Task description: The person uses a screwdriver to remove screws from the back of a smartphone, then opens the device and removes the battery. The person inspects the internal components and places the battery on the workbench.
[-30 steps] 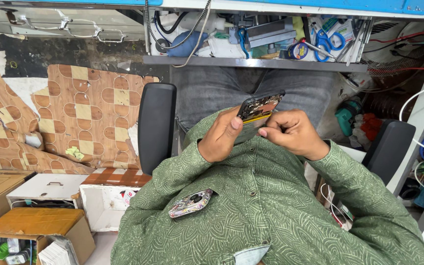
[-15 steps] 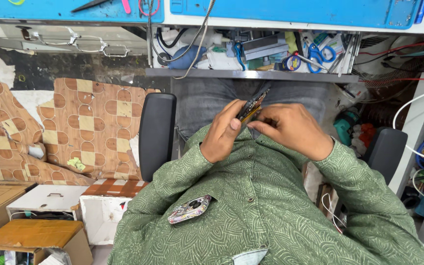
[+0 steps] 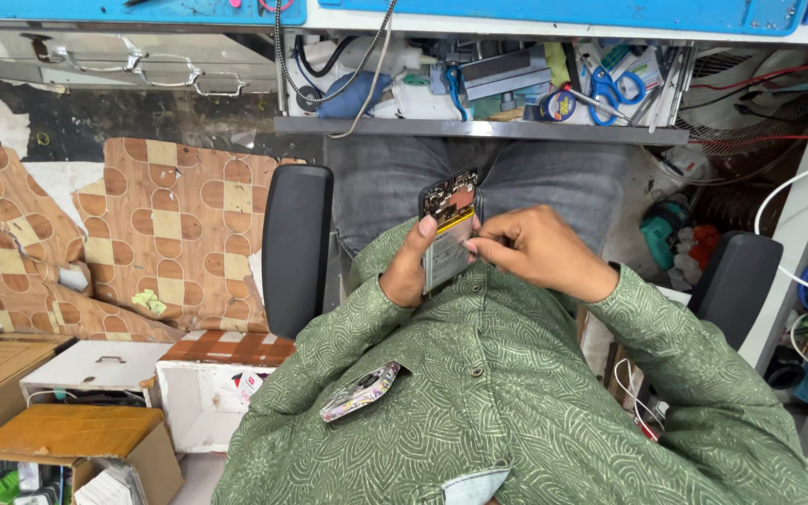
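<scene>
A phone back cover [image 3: 360, 392] with a patterned, shiny face is seen lying loose on the green patterned shirt [image 3: 516, 411], at about seven o'clock from the hands and well apart from them. Higher up, at the chest, an opened phone [image 3: 447, 229] with its back removed is held nearly upright, its circuit board and a yellow strip exposed at the top and the pale battery below. It is grasped from behind and along its left edge by the left hand [image 3: 411, 265], the fingers wrapped round it. The right hand [image 3: 535, 251] is closed at three o'clock of the phone, its fingertips [image 3: 476, 248] pinched against the phone's right edge at the battery; whether anything small is held between them cannot be told. Black chair armrests [image 3: 296, 248] are seen at either side. Beyond the hands, at twelve o'clock, grey trousers are visible, and above them a cluttered shelf [image 3: 479, 129] on which blue-handled scissors [image 3: 610, 89] and cables lie.
</scene>
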Available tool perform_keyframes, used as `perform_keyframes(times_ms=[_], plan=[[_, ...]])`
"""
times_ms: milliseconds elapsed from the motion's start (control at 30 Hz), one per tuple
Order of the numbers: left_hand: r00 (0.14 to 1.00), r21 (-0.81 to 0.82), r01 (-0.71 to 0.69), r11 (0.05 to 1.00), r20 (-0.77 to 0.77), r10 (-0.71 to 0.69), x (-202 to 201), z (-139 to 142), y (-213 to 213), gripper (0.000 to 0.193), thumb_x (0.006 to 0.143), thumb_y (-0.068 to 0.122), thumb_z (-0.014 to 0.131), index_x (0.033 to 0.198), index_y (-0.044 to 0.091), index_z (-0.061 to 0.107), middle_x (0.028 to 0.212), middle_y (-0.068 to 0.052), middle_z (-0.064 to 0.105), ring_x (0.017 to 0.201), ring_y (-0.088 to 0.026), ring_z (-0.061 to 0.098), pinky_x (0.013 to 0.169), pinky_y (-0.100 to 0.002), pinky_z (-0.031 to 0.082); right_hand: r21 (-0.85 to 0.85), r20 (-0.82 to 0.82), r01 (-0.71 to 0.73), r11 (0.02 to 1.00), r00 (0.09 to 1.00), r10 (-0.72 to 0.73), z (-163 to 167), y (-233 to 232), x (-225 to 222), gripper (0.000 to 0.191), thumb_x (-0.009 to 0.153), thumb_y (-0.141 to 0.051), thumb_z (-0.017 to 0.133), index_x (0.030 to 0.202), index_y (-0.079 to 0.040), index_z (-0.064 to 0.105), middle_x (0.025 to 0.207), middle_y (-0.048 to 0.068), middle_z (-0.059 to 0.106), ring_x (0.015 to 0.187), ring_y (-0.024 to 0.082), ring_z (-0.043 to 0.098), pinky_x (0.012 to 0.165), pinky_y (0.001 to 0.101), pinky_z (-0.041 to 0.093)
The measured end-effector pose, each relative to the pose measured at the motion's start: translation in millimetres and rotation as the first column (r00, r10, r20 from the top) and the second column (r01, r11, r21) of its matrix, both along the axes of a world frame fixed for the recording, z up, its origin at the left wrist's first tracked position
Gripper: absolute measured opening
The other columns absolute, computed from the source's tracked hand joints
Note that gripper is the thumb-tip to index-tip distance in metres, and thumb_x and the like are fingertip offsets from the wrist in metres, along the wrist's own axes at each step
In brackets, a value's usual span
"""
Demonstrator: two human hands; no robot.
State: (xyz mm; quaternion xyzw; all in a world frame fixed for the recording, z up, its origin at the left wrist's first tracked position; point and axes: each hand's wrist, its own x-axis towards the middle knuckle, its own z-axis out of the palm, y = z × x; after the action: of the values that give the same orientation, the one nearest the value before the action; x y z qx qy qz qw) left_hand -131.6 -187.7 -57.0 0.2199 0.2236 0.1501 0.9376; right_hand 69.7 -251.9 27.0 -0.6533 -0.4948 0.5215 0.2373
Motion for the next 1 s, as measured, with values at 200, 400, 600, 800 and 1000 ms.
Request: perform_keyframes(times_ms=[200,400,600,800,1000], plan=[[0.971,-0.130,0.104,0.986,0.226,-0.073,-5,0,-1,0.061,0.102,0.053,0.056,0.131,0.000,0.053,0.115,-0.010,0.060,0.107,-0.020,0.059,0.096,-0.033,0.049,-0.215,-0.358,0.130,0.968,0.911,-0.202,-18,-21,-11,0.026,0.097,-0.025,0.066,0.083,-0.004,0.075,0.062,-0.004,0.063,0.051,0.002,0.051,0.046,0.0217,0.038],[0.974,-0.157,0.168,0.973,0.180,-0.139,-7,-3,-13,0.059,0.100,0.051,0.056,0.128,-0.001,0.053,0.111,-0.012,0.061,0.101,-0.022,0.060,0.094,-0.035,0.049,-0.246,-0.462,0.193,0.950,0.838,-0.290,-29,-47,-17,0.026,0.098,-0.024,0.067,0.084,-0.004,0.075,0.068,-0.004,0.066,0.055,0.002,0.053,0.048,0.0195,0.039],[0.975,-0.131,0.174,0.976,0.162,-0.152,-7,-2,-16,0.061,0.099,0.050,0.057,0.130,-0.002,0.053,0.113,-0.013,0.061,0.102,-0.022,0.059,0.094,-0.036,0.049,-0.245,-0.481,0.215,0.945,0.820,-0.311,-32,-57,-17,0.025,0.098,-0.024,0.067,0.085,-0.004,0.075,0.067,-0.003,0.065,0.054,0.002,0.053,0.047,0.0192,0.038],[0.966,-0.108,0.231,0.967,0.144,-0.215,-10,0,-14,0.066,0.096,0.056,0.056,0.128,-0.002,0.053,0.112,-0.014,0.062,0.103,-0.022,0.060,0.093,-0.037,0.049,-0.226,-0.498,0.227,0.947,0.809,-0.313,-36,-62,-19,0.025,0.098,-0.022,0.067,0.084,-0.003,0.075,0.068,-0.002,0.066,0.054,0.002,0.052,0.047,0.0192,0.038],[0.968,-0.068,0.210,0.975,0.156,-0.198,-7,4,-14,0.065,0.093,0.053,0.061,0.127,-0.002,0.055,0.109,-0.013,0.063,0.100,-0.022,0.061,0.091,-0.036,0.050,-0.134,-0.497,0.266,0.955,0.815,-0.297,-34,-70,-22,0.022,0.098,-0.018,0.068,0.082,-0.002,0.072,0.070,-0.003,0.065,0.057,0.001,0.052,0.050,0.0205,0.039]])
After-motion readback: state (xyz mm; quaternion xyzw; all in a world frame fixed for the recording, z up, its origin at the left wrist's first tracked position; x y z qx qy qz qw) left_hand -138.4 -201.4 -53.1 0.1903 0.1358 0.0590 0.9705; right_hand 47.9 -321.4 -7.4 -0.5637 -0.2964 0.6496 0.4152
